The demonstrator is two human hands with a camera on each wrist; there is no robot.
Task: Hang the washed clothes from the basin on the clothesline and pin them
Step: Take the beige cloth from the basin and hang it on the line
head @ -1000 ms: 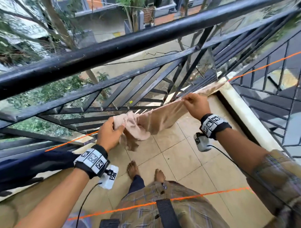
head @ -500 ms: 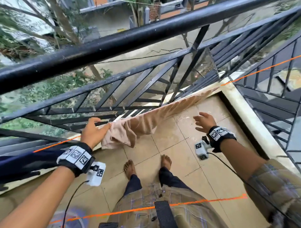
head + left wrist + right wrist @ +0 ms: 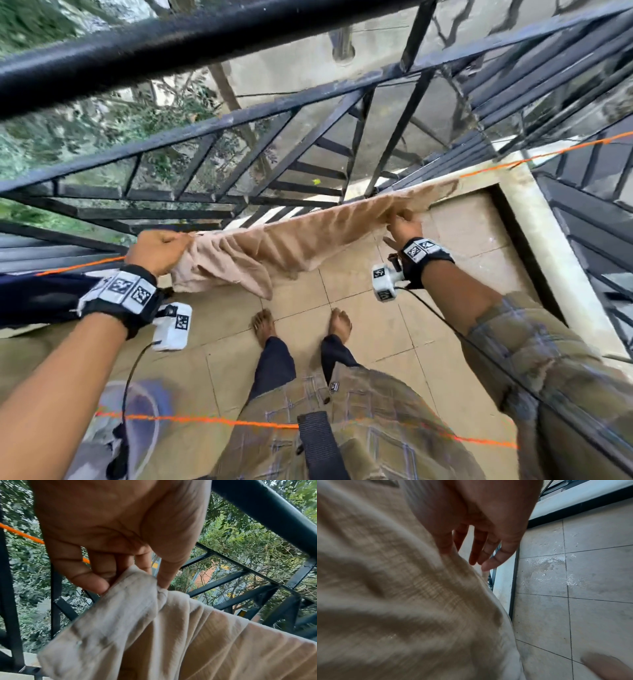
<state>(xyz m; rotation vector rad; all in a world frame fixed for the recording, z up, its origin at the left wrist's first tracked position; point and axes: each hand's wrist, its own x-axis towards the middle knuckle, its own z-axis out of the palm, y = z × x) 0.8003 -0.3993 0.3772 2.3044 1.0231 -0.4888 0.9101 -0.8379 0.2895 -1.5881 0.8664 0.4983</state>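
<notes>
A beige cloth (image 3: 291, 246) hangs over the far orange clothesline (image 3: 548, 154), spread in folds along it. My left hand (image 3: 185, 240) pinches the cloth's left end; in the left wrist view the thumb and fingers of that hand (image 3: 130, 586) clamp a bunched corner of the cloth (image 3: 188, 635). My right hand (image 3: 400, 217) rests on the cloth near its right end. In the right wrist view this hand (image 3: 467, 557) has straight fingers lying against the fabric (image 3: 402, 601), gripping nothing. A blurred bluish basin (image 3: 137, 411) sits on the floor at lower left.
A black metal railing (image 3: 205, 37) runs just behind the line. A dark navy garment (image 3: 41, 298) hangs on the same line to the left. A second orange line (image 3: 205, 419) crosses near my waist. My bare feet stand on wet tiles (image 3: 376, 335); a raised kerb (image 3: 534, 240) borders the right.
My right hand let go of the cloth, dropped, then rose again to touch it with straight fingers. My left hand drew the bunched left end leftwards, spreading the cloth along the line.
</notes>
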